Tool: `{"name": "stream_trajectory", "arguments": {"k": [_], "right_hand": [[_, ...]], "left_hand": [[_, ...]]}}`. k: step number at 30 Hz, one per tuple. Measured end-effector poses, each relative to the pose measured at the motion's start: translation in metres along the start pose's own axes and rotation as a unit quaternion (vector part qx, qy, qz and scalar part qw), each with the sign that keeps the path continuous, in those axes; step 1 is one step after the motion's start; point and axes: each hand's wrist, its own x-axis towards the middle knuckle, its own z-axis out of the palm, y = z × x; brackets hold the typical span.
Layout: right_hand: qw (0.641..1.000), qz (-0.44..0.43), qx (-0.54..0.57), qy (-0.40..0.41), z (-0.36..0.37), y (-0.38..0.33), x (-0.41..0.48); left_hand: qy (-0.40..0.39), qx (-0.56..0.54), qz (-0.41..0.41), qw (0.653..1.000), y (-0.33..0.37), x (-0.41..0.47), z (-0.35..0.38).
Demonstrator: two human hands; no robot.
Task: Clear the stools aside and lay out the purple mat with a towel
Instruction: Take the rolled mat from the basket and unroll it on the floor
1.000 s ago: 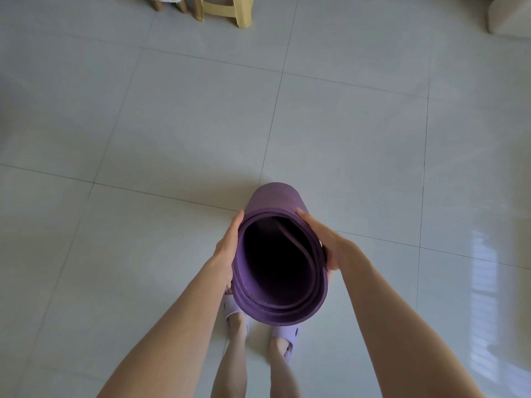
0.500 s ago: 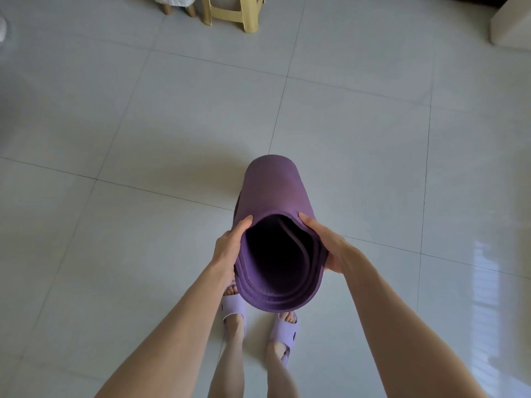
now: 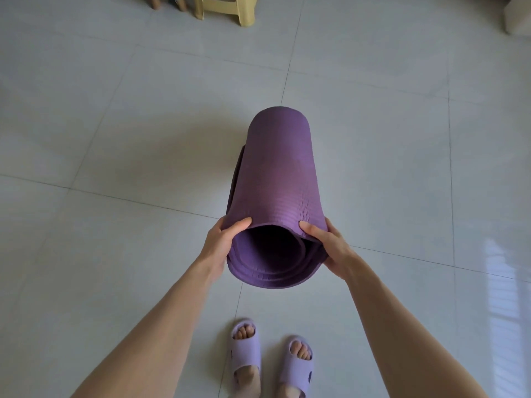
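Rolled purple mat [image 3: 280, 179] held at its near end, long axis running toward twelve o'clock.
Left hand [image 3: 219, 244] and right hand [image 3: 330, 247] each clamped the open rim; far end reached the floor [image 3: 115, 139].

Top edge chops the yellow stool [image 3: 222, 11] down to its legs, and the purple mat's [image 3: 280, 173] far end hides behind its own roll.

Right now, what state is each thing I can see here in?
purple mat: rolled up, tilted away, near end raised
left hand: closed on the roll's near rim
right hand: closed on the rim's other side
yellow stool: upright, far back
wooden-legged stool: standing beside it, mostly cropped
slippers: worn
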Motion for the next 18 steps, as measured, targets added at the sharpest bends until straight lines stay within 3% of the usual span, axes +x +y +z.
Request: {"name": "stream_trajectory", "arguments": {"k": [6,10,14,18], "right_hand": [[1.000,-0.029,0.002,0.007,-0.004,0.060,0.047],[0.998,0.035,-0.033,-0.034,-0.013,0.093,0.060],[0.993,0.113,-0.032,0.005,-0.027,0.134,0.081],[0.989,0.125,-0.079,0.011,-0.049,0.170,0.104]], "left_hand": [[-0.040,0.001,-0.012,0.999,-0.058,0.050,-0.021],[-0.039,-0.035,-0.067,0.996,-0.094,0.070,-0.028],[0.024,0.043,-0.103,0.993,-0.129,0.095,-0.026],[0.030,0.141,-0.053,0.988,-0.165,0.132,-0.016]]}}
